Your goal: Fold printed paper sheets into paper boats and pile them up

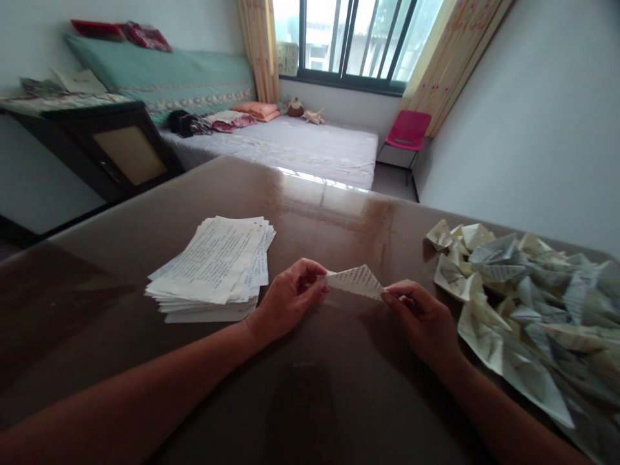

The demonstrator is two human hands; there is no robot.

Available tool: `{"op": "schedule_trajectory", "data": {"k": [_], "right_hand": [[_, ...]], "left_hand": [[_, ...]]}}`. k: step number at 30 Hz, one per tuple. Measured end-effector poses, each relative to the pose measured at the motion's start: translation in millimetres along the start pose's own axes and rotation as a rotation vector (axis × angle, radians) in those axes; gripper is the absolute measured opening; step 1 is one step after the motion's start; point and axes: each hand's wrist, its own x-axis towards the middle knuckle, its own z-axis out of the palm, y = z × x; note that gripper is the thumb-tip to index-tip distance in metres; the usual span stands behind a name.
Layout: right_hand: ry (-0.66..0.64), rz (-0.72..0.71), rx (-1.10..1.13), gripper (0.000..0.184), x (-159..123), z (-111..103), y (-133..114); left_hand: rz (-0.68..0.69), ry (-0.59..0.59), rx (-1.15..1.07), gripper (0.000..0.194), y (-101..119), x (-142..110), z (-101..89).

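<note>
Between my two hands, a small folded paper boat [357,280] made from a printed page is held just above the brown table [310,361]. My left hand [295,294] pinches its left end with thumb and fingers. The right end is gripped by my right hand [421,316], its thumb on the near side. A peak of folded paper stands up in the middle. Left of my left hand lies a stack of printed sheets [213,261], slightly fanned out. On the right, beyond my right hand, spreads a heap of folded paper boats [523,290].
Past the table's far edge is a bed [310,142] with a folded orange blanket [256,110] and soft toys [295,108]. A pink chair [409,131] stands by the window [356,42]. At the left is a dark cabinet [121,152].
</note>
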Motion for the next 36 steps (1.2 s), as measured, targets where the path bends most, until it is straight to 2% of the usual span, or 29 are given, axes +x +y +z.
{"op": "schedule_trajectory", "data": {"k": [7,11,15,17,21,25,29,36], "right_hand": [[-0.012,-0.163,-0.021,0.003,-1,0,-4],[-0.077,-0.167,-0.025,0.004,0,1,-3],[-0.182,-0.113,-0.002,0.004,0,3,-1],[-0.186,-0.103,-0.008,0.004,0,3,-1],[-0.12,-0.16,-0.031,0.002,0,2,-4],[-0.052,-0.262,-0.03,0.006,1,0,-5],[0.004,-0.305,-0.015,0.009,0,-1,-6],[-0.023,-0.207,0.005,0.003,3,-1,0]], "left_hand": [[0.033,0.056,0.077,0.019,-1,1,-0.1],[0.072,0.071,0.167,0.011,0,1,-0.4],[0.298,0.185,0.428,0.002,4,3,-5.0],[0.401,0.236,0.599,0.001,6,3,-8.0],[0.49,0.197,0.768,0.006,5,3,-11.0],[0.459,0.141,0.661,0.006,1,6,-11.2],[0.409,0.095,0.496,0.01,-1,9,-12.0],[0.218,0.055,0.133,0.008,1,11,-12.0]]}}
